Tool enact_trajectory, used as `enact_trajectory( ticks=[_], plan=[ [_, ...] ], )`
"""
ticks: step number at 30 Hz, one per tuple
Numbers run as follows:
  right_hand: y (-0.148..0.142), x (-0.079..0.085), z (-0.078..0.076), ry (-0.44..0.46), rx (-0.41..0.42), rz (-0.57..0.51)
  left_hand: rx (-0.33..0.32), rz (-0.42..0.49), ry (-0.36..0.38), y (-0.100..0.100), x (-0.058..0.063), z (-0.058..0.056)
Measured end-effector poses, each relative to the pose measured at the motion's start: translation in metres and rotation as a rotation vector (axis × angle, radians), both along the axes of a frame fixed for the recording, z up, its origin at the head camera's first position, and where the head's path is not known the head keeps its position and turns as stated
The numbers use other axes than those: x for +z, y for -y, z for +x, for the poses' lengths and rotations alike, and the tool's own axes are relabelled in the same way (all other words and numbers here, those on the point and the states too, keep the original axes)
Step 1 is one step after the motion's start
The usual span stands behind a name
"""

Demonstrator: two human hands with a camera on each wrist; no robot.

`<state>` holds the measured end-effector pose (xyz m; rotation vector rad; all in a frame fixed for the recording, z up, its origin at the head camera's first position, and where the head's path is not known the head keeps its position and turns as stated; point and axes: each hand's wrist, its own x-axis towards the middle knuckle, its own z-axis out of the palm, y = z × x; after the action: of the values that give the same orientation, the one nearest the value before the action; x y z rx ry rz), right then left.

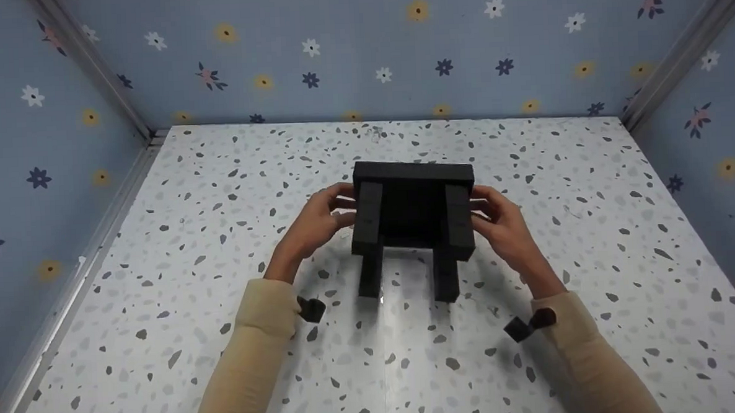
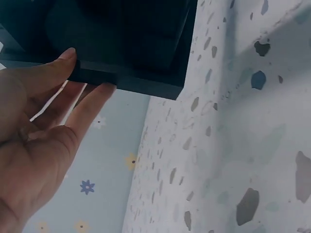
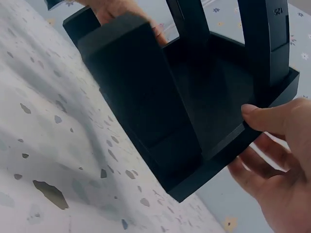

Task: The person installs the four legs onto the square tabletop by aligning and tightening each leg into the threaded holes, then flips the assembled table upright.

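Both hands hold a small black four-legged stand [image 1: 413, 172] between them over the speckled surface, its legs turned toward the head camera. The left hand [image 1: 314, 222] grips its left side; in the left wrist view, thumb and fingers of that hand [image 2: 43, 158] pinch the rim. On the opposite side the right hand [image 1: 503, 226] pinches the edge. The right wrist view shows the right thumb on the inner side of the rim and the fingers below. There the stand's recessed underside [image 3: 216, 92] is visible, with raised digits on one leg.
A white speckled tabletop [image 1: 211, 312] lies underneath. Blue flowered panels [image 1: 361, 51] close it in at the back and on both sides, with grey metal strips at the corners. Small black devices [image 1: 312, 309] sit at both wrists, beside beige sleeves.
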<state>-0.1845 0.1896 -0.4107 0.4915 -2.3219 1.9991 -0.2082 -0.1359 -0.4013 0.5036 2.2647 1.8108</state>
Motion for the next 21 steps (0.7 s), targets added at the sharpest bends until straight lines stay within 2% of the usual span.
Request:
enact_trajectory(
  ticks=[4, 11, 16, 21],
  plan=[
    [-0.001, 0.008, 0.003, -0.108, 0.006, -0.022, 0.013, 0.026, -0.096, -0.001, 0.006, 0.003],
    [-0.002, 0.022, 0.008, -0.328, 0.046, 0.039, 0.036, 0.038, -0.308, -0.006, 0.011, 0.009],
    [0.003, 0.034, 0.015, -0.513, 0.082, 0.062, 0.027, 0.057, -0.427, -0.009, 0.011, 0.011],
    [0.002, 0.031, 0.015, -0.669, 0.072, 0.100, 0.029, 0.006, -0.592, -0.011, 0.012, 0.013]
  ],
)
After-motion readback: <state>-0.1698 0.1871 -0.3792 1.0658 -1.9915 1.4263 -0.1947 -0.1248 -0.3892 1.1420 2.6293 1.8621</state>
